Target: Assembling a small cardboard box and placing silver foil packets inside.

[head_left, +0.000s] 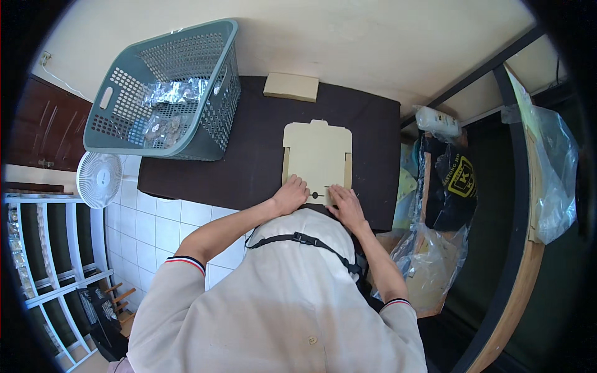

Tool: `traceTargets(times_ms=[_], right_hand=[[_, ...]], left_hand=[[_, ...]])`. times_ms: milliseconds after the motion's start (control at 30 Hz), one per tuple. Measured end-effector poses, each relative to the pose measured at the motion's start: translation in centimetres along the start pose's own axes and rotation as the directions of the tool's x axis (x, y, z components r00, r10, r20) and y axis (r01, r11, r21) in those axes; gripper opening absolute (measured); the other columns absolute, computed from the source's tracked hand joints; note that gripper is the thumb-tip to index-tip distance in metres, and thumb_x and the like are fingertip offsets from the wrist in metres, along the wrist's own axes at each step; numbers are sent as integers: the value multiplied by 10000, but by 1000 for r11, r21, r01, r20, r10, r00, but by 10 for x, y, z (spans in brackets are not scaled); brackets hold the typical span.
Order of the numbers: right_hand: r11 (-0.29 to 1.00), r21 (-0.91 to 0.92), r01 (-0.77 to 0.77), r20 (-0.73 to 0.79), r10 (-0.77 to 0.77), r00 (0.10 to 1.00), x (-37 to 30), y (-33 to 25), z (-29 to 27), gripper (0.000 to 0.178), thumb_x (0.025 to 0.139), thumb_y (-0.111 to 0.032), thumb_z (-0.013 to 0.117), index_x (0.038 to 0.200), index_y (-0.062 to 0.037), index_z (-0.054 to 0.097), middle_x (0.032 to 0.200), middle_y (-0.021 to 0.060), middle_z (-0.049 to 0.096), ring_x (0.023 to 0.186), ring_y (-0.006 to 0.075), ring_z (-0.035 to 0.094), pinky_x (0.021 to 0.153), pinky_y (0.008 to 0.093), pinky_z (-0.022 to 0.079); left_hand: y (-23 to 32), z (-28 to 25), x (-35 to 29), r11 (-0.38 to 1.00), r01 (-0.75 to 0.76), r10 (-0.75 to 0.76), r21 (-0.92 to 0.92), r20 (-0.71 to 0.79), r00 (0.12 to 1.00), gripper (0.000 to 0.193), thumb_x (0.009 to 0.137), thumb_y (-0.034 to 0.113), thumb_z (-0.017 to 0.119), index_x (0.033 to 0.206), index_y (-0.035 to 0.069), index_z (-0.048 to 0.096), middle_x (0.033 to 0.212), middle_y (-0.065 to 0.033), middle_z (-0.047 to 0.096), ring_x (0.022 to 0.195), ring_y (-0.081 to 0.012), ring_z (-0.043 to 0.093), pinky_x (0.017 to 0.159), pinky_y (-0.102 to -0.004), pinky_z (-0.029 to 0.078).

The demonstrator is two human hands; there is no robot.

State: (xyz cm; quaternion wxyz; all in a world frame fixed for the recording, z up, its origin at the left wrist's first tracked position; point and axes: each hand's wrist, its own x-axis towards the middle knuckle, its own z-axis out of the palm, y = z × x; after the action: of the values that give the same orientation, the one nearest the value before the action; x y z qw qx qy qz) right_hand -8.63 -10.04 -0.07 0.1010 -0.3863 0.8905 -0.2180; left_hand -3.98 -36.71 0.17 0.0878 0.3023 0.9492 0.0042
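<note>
A flat tan cardboard box (pixel 318 149) with a tabbed flap at its far end lies on the dark brown tablecloth, close in front of me. Its side walls show as narrow strips, and a small dark round mark with a slot sits near its near edge. My left hand (pixel 291 195) grips the near left corner with curled fingers. At the near right corner my right hand (pixel 346 206) has its fingers over the cardboard edge; its thumb is mostly hidden. Farther back, by the wall, sits a folded cardboard box (pixel 291 87).
A grey-green plastic basket (pixel 219 124) holding clear packets (pixel 166 129) stands at the table's left. Left of the table are a white fan (pixel 100 180) and a tiled floor. At right are plastic-wrapped cardboard (pixel 430 258), a wrapped white roll (pixel 439 122) and a dark frame post (pixel 515 186).
</note>
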Motion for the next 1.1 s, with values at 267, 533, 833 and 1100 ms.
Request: traceTargets(times_ms=[267,533,833,1100], right_hand=[[972,-183,146,-5,-150,989,-4,6,25,546,853,-148,734,1343,64,618,1430,264,624,1390,415,558,1102,505,447],[961,-258,97,-128,-134,983,1,11,43,587,812,-139,740,1352,48,603,1430,270,600,1373,401,560,1054,508,456],[946,-315,79,-87,-111,990,12,5,32,446,875,-84,702,1303,25,638,1310,233,656,1238,382,619,1038,478,453],[940,320,-117,-60,143,988,35,19,-18,69,873,5,722,893,67,743,898,248,742,831,424,728,757,480,566]], left_hand=[[3,2,-9,987,20,-21,158,4,1000,479,856,248,712,1205,-79,681,1161,-203,654,1173,-350,600,1048,-462,440],[-5,26,-10,975,104,-62,195,-211,975,518,968,173,537,1380,-139,574,1338,-284,619,1285,-401,561,1137,-501,405],[-16,17,-10,997,79,-78,3,-163,984,462,990,180,530,1359,-92,586,1306,-240,647,1287,-351,576,1126,-461,421],[-38,-2,4,840,132,-187,-525,-52,981,154,951,160,687,929,11,720,870,-219,742,907,-404,727,847,-509,563]])
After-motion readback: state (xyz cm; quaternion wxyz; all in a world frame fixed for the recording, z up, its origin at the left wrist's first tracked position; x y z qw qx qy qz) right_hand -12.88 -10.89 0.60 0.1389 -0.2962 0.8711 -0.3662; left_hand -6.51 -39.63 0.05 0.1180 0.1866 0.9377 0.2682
